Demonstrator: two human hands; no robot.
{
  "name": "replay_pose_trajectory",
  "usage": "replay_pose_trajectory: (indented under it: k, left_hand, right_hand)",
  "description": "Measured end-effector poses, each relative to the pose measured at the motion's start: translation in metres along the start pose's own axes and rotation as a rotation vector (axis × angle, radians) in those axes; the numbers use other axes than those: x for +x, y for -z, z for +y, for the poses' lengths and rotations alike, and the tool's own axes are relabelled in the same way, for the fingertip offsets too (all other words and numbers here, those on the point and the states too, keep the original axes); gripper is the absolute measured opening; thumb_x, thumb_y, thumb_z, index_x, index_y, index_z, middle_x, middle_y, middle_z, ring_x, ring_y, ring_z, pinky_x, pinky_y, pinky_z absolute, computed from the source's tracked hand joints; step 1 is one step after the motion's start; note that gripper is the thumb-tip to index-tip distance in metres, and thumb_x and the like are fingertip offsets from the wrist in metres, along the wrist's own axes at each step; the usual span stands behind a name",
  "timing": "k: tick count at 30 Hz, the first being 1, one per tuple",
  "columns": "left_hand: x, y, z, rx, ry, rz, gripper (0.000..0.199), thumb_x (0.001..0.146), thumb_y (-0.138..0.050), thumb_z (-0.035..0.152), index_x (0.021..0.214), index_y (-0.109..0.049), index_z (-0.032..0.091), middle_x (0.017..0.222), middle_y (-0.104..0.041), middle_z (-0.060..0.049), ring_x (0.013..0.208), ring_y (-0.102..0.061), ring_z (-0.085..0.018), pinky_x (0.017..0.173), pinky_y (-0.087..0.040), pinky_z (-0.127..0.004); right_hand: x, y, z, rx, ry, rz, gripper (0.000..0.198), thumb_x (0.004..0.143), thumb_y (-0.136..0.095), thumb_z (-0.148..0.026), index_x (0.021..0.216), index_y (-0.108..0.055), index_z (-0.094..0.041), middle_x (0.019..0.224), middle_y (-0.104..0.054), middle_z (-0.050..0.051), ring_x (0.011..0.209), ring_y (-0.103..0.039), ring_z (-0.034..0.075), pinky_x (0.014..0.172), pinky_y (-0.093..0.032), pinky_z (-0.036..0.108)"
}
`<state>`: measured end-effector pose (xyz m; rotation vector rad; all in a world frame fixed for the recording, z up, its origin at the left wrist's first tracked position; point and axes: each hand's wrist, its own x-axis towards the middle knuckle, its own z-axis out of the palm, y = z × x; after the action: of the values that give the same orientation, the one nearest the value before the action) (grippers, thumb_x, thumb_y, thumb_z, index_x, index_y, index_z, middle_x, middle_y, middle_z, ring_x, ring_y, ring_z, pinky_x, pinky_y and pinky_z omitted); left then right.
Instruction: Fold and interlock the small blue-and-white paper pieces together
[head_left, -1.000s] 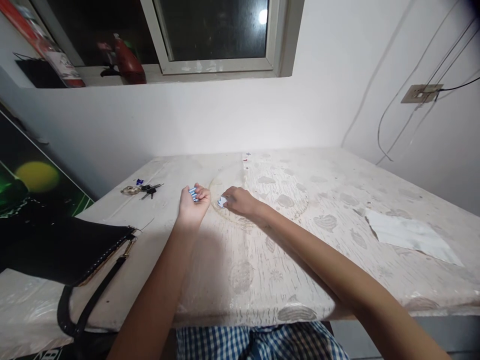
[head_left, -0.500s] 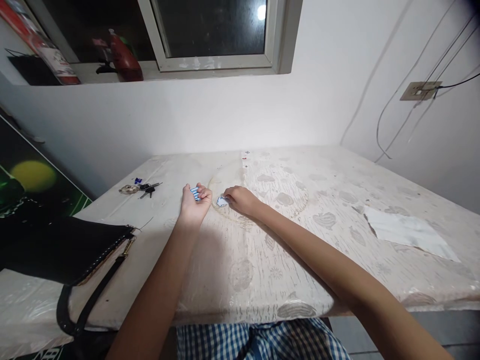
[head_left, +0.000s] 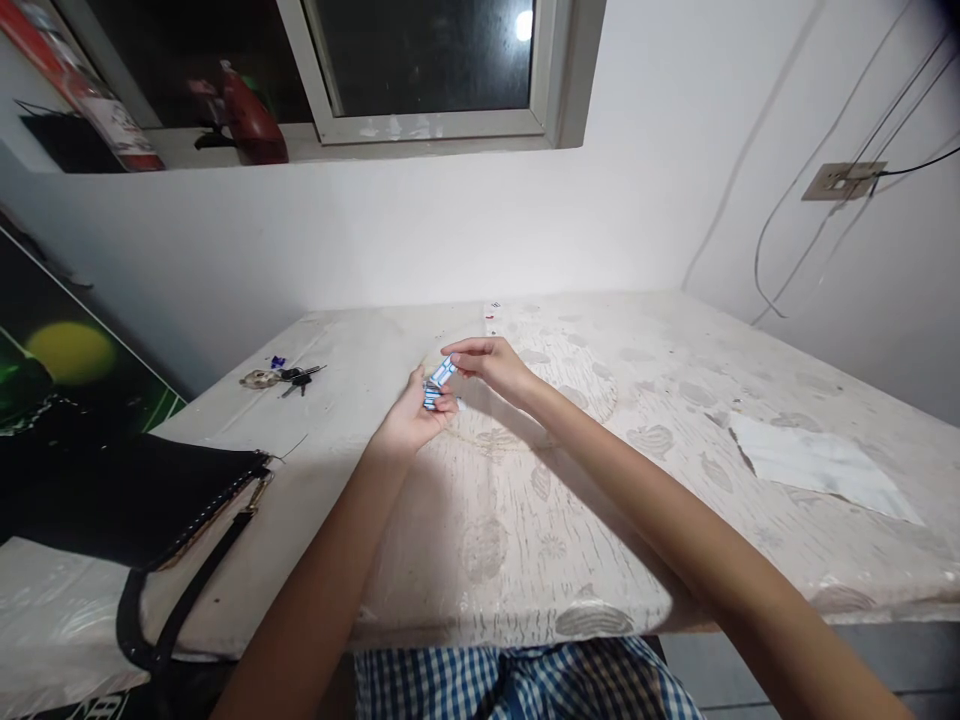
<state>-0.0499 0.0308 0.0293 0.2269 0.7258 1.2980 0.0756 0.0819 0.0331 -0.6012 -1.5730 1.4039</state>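
Cards (head_left: 436, 383) sit pinched between left hand (head_left: 411, 418) and right hand (head_left: 491, 364).

Both arms stretched forward, hands meeting mid-air: left hand (head_left: 409, 420) palm up with fingers curled in, right hand (head_left: 487, 365) pinching down with thumb and fingertips close together.

A cloth-covered table (head_left: 570, 520) carries keys (head_left: 281, 377), a black bag (head_left: 112, 490) and perhaps white paper (head_left: 817, 465).

Plain white plaster walls (head_left: 420, 235), a dark metal-framed window (head_left: 427, 60) reflecting a lamp, and a cream patterned-cloth surface (head_left: 600, 480) shoved into the corner.
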Motion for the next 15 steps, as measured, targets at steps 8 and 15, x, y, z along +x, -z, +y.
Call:
replay_pose_trajectory:
  k: [8, 15]
  left_hand:
    - [-0.001, -0.008, -0.018, 0.147, 0.012, 0.066, 0.029, 0.090, -0.035, 0.027, 0.065, -0.045, 0.015, 0.051, -0.043, 0.002, 0.040, -0.038, -0.006, 0.041, -0.043, -0.018]
    - [0.003, -0.002, -0.015, -0.003, 0.093, 0.005, 0.031, 0.090, -0.033, 0.036, 0.068, -0.043, 0.016, 0.048, -0.034, 0.004, 0.035, -0.030, -0.005, 0.030, -0.024, -0.013]
  right_hand:
    - [-0.005, -0.005, -0.005, -0.186, -0.164, -0.170, 0.018, 0.068, -0.053, -0.003, 0.077, -0.067, -0.009, 0.052, -0.059, -0.001, 0.047, -0.052, 0.009, 0.049, -0.042, 0.021]
    - [-0.004, -0.005, 0.005, -0.468, -0.086, -0.067, 0.022, 0.068, -0.056, -0.006, 0.088, -0.063, -0.010, 0.065, -0.057, -0.001, 0.057, -0.051, 0.009, 0.057, -0.041, 0.021]
